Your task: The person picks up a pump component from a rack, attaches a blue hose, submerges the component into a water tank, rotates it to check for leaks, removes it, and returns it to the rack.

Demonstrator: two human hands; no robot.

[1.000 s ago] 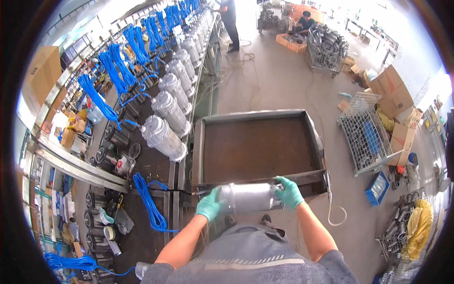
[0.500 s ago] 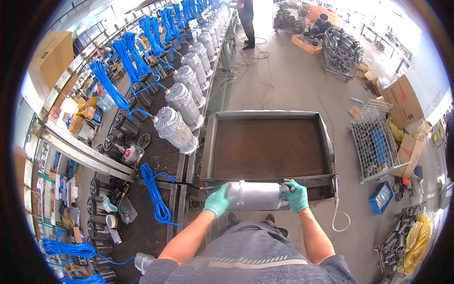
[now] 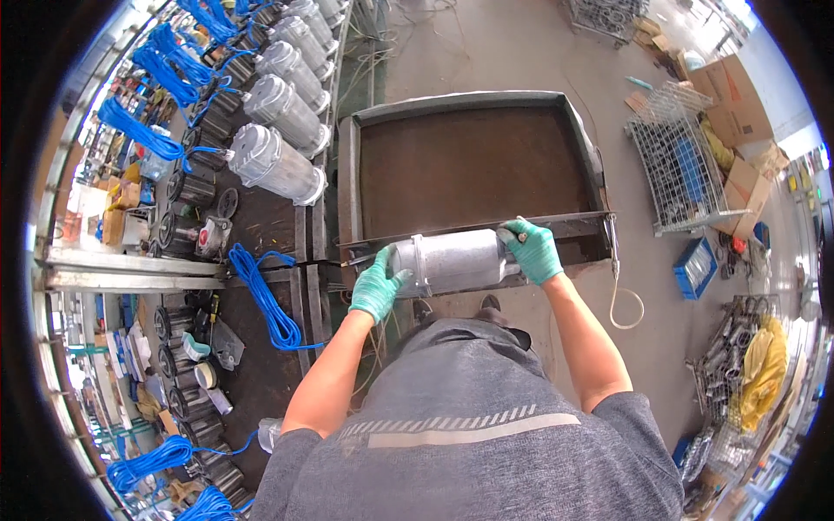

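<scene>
A silver metal cylinder (image 3: 456,260) lies sideways at the near edge of a shallow rectangular tray (image 3: 469,165), its long axis running roughly along that edge; whether it rests on the edge or is held just above it, I cannot tell. Both hands, in green gloves, grasp it: the left hand (image 3: 376,288) has its fingers and thumb around the left end, and the right hand (image 3: 533,252) grips the right end, both near the tray's close side. A pale hose (image 3: 641,304) hangs in a loop by the tray's near right corner. Left of the tray, a row of silver housings (image 3: 274,165) stands on a dark bench (image 3: 261,382), and a blue cable coil (image 3: 271,304) lies on the bench to the tray's near left. Well to the tray's right are a wire cage (image 3: 678,165) and cardboard boxes (image 3: 734,100), with a blue crate (image 3: 696,269) nearer the person.
</scene>
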